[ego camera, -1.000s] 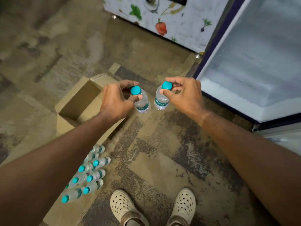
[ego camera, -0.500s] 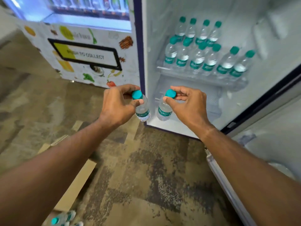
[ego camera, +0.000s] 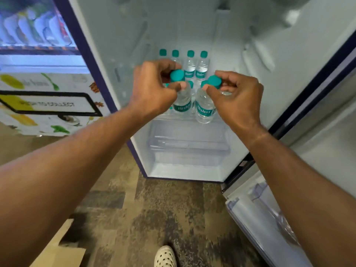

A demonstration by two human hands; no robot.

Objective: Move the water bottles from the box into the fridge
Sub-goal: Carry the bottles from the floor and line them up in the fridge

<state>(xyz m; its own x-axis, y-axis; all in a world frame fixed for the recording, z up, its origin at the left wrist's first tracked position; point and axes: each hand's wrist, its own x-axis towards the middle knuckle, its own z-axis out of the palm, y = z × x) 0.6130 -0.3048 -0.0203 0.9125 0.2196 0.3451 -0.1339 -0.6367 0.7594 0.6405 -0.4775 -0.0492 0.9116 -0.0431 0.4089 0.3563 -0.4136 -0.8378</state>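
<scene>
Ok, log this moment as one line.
left hand: holds left bottle by neck | right hand: holds right bottle | fridge: open | stage: placing on shelf

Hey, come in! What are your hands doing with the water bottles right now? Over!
Left hand holds one bottle by its neck, right hand another. Both at the fridge shelf. Bottles already there crowd the back.

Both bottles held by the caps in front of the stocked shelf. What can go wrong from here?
1. Each hand, left hand and right hand, pinches its bottle near the cap; the left bottle or right bottle may swing or slip.
2. The standing bottles crowd the shelf; setting down could topple them.
</scene>
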